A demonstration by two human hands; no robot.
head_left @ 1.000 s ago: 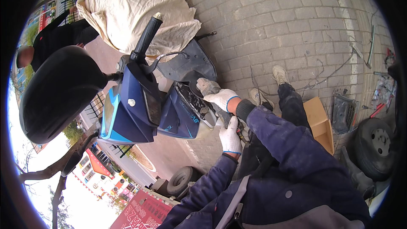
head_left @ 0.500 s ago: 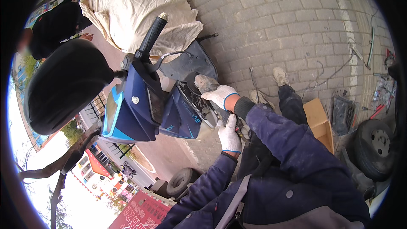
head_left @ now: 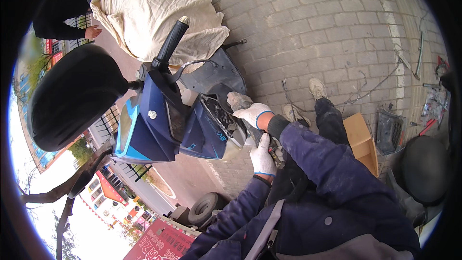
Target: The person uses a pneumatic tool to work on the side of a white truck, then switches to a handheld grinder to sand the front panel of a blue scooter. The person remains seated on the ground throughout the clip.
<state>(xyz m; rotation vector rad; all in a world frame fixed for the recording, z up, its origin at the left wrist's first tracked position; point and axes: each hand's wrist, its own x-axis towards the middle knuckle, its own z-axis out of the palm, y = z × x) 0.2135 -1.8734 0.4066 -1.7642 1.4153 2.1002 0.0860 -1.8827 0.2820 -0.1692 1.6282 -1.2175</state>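
A blue scooter (head_left: pixel 159 120) stands on the left, with a black grip (head_left: pixel 172 43) and a large black mirror (head_left: pixel 72 97). Its blue front panel (head_left: pixel 204 135) has an open, dirty inner side facing my hands. My right hand (head_left: pixel 250 112), in a white glove with grimy grey fingers, is closed beside that opening; what its fingers hold is hidden. Just below it my left hand (head_left: pixel 263 157), gloved in white, has its thumb up along a dark grey part (head_left: pixel 274 150) and its fingers wrapped out of sight. That part's kind is unclear.
A beige cloth (head_left: pixel 154 12) covers something behind the scooter. Cables (head_left: pixel 356 97) trail over the brick paving (head_left: pixel 308 33). To the right lie an open cardboard box (head_left: pixel 362 137), a dark crate (head_left: pixel 390 131) and a dark round object (head_left: pixel 426 168). Another person's hand (head_left: pixel 93 32) shows upper left.
Both my hands have shifted slightly right, away from the scooter panel. The other person's arm has moved up. At lower right, a plain dark round shape now shows where a wheel with a rim was.
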